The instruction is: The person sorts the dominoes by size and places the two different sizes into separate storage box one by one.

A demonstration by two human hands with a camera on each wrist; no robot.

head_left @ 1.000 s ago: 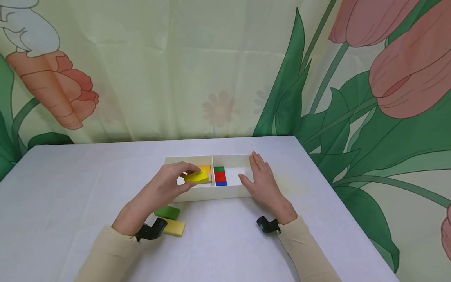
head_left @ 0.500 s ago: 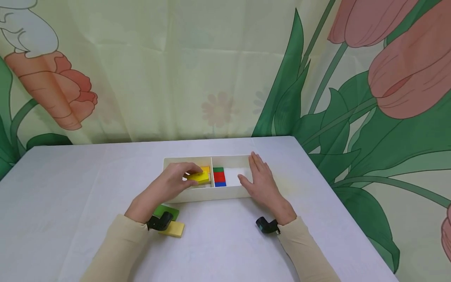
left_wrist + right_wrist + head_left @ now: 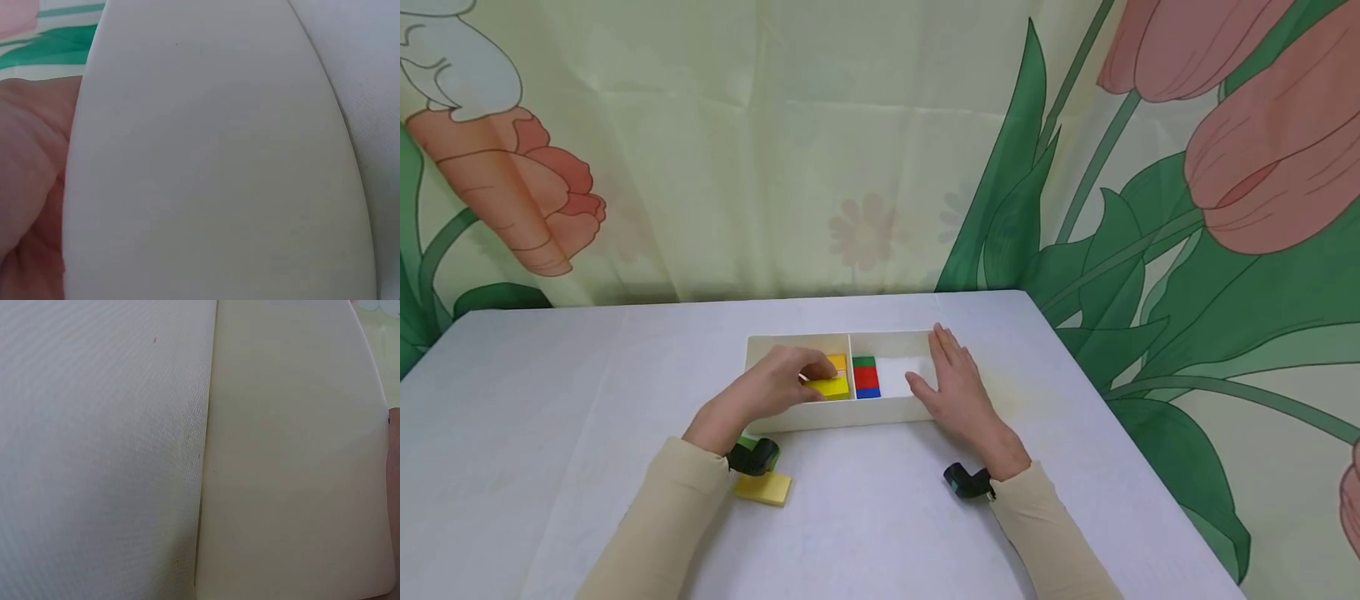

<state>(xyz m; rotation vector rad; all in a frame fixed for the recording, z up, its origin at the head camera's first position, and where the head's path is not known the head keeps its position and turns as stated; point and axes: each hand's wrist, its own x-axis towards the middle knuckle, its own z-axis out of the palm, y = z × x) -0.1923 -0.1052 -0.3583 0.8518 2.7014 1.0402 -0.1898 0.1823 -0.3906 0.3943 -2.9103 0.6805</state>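
In the head view my left hand (image 3: 775, 383) reaches into the left compartment of a white two-compartment box (image 3: 850, 415). Its thumb and fingers pinch a bright yellow block (image 3: 831, 389), low inside near the divider. Behind that block lies an orange-yellow block (image 3: 837, 362), partly covered by the fingers. My right hand (image 3: 961, 392) lies with straight fingers along the box's right end, its thumb over the right compartment. There a green block (image 3: 864, 362), a red block (image 3: 866, 377) and a blue block (image 3: 868, 392) line up against the divider. The box's outer wall (image 3: 219, 156) fills most of the left wrist view.
On the white-covered table (image 3: 865, 517), a pale yellow block (image 3: 764, 490) lies in front of the box. A green block (image 3: 772, 462) beside it is mostly hidden by the left wrist camera (image 3: 754, 457). A printed curtain (image 3: 760, 167) hangs behind the table.
My left hand has moved right and lower into the left compartment, bringing the yellow block closer to the divider. The right hand has stayed at the box's end.
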